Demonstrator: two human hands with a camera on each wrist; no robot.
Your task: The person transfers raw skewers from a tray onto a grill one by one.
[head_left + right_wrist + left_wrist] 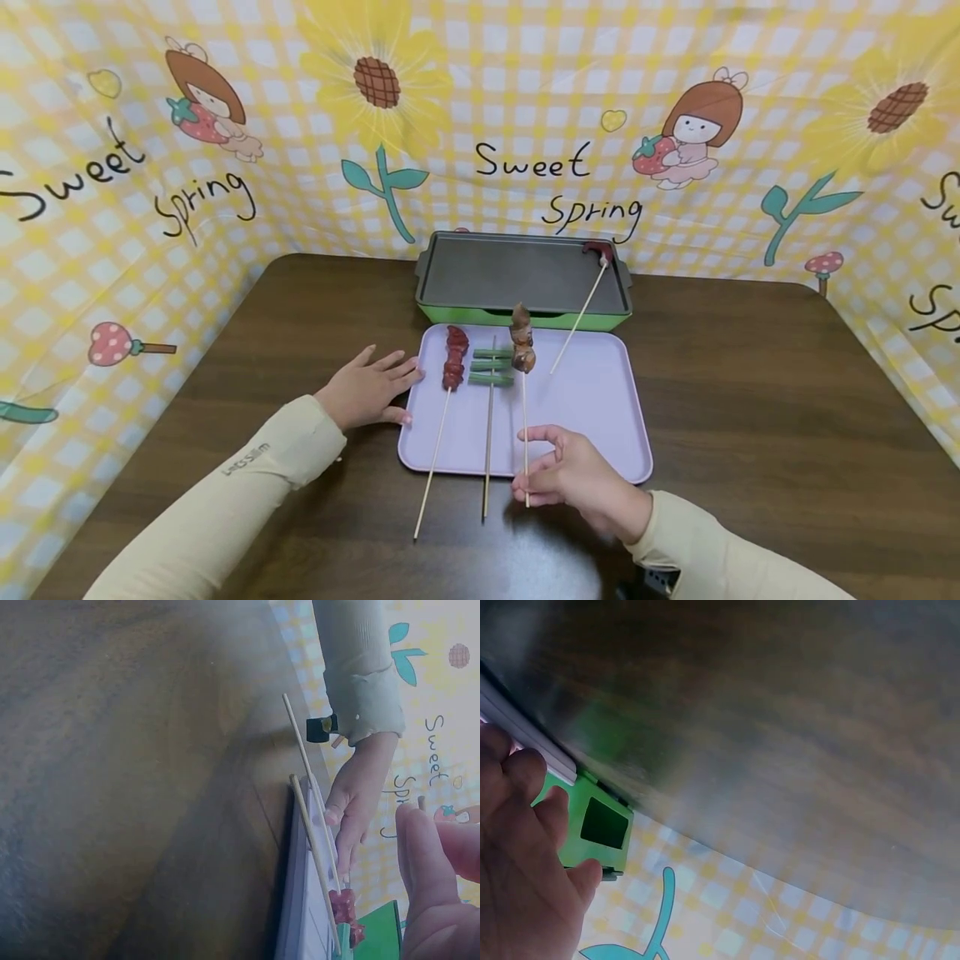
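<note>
The right hand (pixel 577 477), nearly closed, pinches the pale wooden stick (pixel 524 396) of a glossy brown meat skewer (pixel 522 343) over the lilac rectangular tray (pixel 600 421); so low a hold likely wants steadiness, clear of the green-stalk skewer (pixel 491 379) just beside. The left hand (pixel 369 389), fingers spread, touches the tray's left rim

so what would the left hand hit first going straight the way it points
The left hand is at the edge of the tray; past that, probably the leftmost skewer comes first, though depth is unclear.
</note>
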